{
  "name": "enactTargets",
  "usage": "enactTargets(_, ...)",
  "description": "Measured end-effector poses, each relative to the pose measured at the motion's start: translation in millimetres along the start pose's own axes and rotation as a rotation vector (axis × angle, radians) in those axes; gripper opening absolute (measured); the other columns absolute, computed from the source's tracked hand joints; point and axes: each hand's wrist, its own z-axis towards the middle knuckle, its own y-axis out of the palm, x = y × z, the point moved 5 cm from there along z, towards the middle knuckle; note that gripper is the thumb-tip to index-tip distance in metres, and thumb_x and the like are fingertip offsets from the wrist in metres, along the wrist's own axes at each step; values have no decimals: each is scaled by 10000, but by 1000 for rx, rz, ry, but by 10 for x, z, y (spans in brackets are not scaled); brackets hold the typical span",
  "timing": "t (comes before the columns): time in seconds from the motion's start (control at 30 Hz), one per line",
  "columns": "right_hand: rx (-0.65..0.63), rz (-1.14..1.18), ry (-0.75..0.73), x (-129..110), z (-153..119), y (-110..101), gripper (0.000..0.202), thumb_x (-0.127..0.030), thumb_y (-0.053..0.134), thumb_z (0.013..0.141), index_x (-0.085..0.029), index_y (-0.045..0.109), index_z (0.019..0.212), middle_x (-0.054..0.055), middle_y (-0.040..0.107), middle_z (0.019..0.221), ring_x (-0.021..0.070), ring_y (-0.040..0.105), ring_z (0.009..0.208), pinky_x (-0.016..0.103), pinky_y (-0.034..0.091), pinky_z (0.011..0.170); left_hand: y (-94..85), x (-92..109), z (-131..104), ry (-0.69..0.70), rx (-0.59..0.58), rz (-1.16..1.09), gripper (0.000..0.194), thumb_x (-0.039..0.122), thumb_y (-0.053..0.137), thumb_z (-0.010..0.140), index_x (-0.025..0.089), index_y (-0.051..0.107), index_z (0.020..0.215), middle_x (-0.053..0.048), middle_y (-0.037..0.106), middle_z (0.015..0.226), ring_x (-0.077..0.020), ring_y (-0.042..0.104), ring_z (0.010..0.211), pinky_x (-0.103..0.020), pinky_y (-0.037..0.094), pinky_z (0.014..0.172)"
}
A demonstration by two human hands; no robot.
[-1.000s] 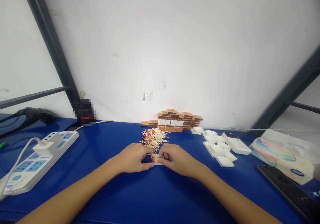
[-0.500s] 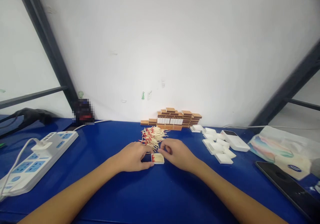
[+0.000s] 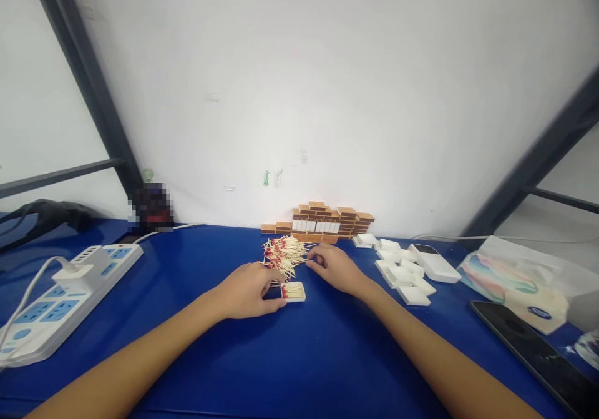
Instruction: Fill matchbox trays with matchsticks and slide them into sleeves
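Note:
A small white matchbox tray (image 3: 294,292) lies on the blue table with several red-tipped matchsticks in it, their heads to the left. My left hand (image 3: 250,291) holds the tray by its left end, thumb at the near corner and fingers at the far side. Behind the tray is a heap of loose matchsticks (image 3: 285,253), red heads mostly to the left. My right hand (image 3: 333,268) is at the heap's right edge, thumb and forefinger pinched at the pale end of a matchstick. The fingertips are small in view.
Brown matchboxes (image 3: 355,222) stand stacked against the wall. To the right lie several white trays (image 3: 397,273), a white device (image 3: 435,264), a tissue pack (image 3: 515,281) and a dark phone (image 3: 528,350). A white power strip (image 3: 42,313) with a plugged-in charger (image 3: 77,275) is at the left.
My right hand has moved from above the tray, away from me and slightly right, to the edge of the heap. My left hand stays at the tray. The view has shifted slightly.

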Motion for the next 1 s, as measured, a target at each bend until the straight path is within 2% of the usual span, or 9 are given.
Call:
enactTargets(0.13, -44, -9, 34, 4, 12, 58, 91, -255, 628, 955, -182, 646, 904, 25, 640, 864, 153, 572, 747, 262, 380, 674, 15, 30, -14, 21, -44, -82, 222, 406, 685, 850, 219, 702, 967, 38, 607, 632, -131, 569, 575, -243, 337, 557)
enactTargets(0.23, -74, -35, 69, 21, -2, 83, 88, -235, 591, 984, -175, 627, 931, 51, 659, 953, 170, 603, 829, 267, 392, 712, 11, 41, -19, 41, -55, -136, 243, 418, 680, 860, 218, 709, 996, 41, 595, 631, -124, 563, 564, -240, 345, 552)
enactTargets(0.33, -101, -91, 82, 25, -27, 89, 118, -236, 532, 1022, -168, 615, 972, 77, 660, 1017, 192, 622, 899, 279, 397, 749, 4, 12, -13, 33, -35, -73, 257, 410, 689, 855, 213, 712, 1018, 34, 602, 625, -137, 572, 576, -253, 343, 566)
enactTargets(0.47, -133, -151, 96, 8, -61, 70, 153, -248, 480, 1052, -167, 599, 999, 89, 656, 1041, 200, 632, 886, 286, 389, 741, 17, -27, -3, 27, -47, -30, 274, 411, 681, 865, 223, 705, 1063, 33, 618, 638, -142, 578, 585, -256, 335, 570)
enactTargets(0.77, -160, -228, 90, 8, -96, 34, 148, -250, 474, 1054, -169, 583, 997, 91, 651, 1032, 202, 638, 830, 294, 367, 687, 19, -58, 0, 24, -25, -11, 295, 423, 667, 878, 223, 705, 1091, 26, 632, 654, -148, 584, 596, -256, 329, 573)
enactTargets(1.0, -144, -245, 24, -7, -103, 43, 163, -302, 477, 1055, -176, 574, 1020, 97, 642, 1063, 216, 638, 855, 304, 383, 703, 1, -28, 7, 34, -21, -3, 301, 417, 664, 878, 219, 700, 1102, 29, 615, 645, -150, 586, 592, -264, 340, 574)
